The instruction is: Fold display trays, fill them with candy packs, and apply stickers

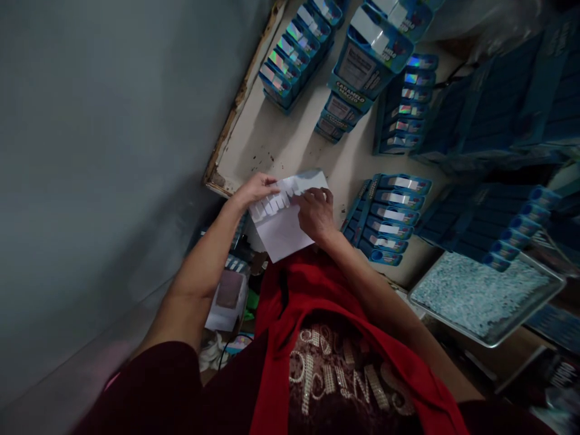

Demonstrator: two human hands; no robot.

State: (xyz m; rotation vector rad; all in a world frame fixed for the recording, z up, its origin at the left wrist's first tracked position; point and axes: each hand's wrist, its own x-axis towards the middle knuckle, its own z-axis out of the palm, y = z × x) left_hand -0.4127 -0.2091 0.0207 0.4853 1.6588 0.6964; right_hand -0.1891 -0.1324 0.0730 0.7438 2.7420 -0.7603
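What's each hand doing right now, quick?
Left hand: holding the white sheet by its edge.
Right hand: fingers curled over the sheet; grip can't be told.

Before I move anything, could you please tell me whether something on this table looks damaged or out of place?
Yes: the table edge near the wall looks chipped and brown, unlike the pale top. Dark specks lie scattered beyond the white sheet; whether dirt or surface damage, I cannot tell.
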